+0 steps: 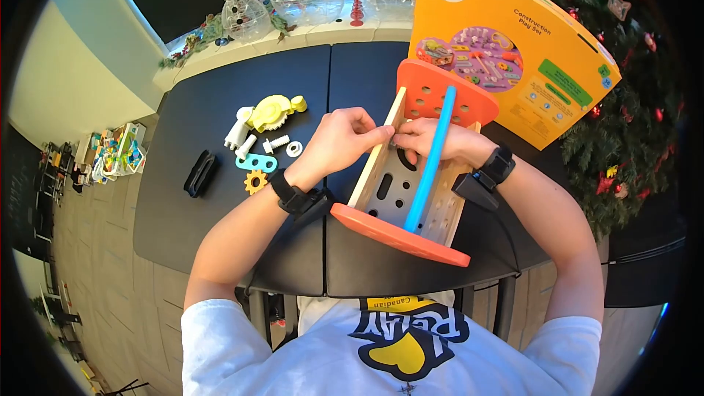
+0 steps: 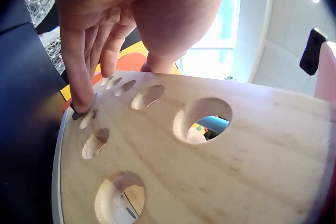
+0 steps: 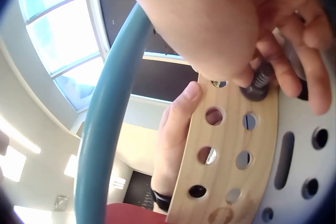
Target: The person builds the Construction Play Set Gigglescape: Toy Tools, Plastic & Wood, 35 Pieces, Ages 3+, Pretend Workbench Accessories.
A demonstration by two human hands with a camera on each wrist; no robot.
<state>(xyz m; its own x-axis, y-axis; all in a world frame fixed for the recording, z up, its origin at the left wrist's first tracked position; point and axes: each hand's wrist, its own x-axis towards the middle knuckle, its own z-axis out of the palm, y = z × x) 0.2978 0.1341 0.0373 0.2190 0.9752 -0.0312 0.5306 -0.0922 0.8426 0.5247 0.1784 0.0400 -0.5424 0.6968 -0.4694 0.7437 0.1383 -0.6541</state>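
A toy toolbox has a wooden side panel [image 3: 220, 145] full of round holes, coral ends [image 1: 400, 235], a grey base [image 3: 294, 161] and a blue rod handle [image 1: 429, 169]. My left hand [image 1: 345, 136] holds the panel, thumb at its upper edge and fingers down its outer face. One left fingertip presses a dark round piece [image 2: 79, 112] at a hole. Inside the box, my right hand [image 1: 447, 139] pinches a dark grey threaded bolt [image 3: 261, 77] at the panel's inner face. The right thumb and a finger lie on either side of it.
Left on the black table [image 1: 286, 249] lie a yellow toy piece [image 1: 271, 114], white screws [image 1: 276, 144], a white nut [image 1: 294, 149], a teal strip [image 1: 257, 163], an orange gear [image 1: 255, 182] and a black case [image 1: 200, 174]. A yellow box [image 1: 528, 22] stands behind the toolbox, beside a decorated tree [image 1: 638, 95].
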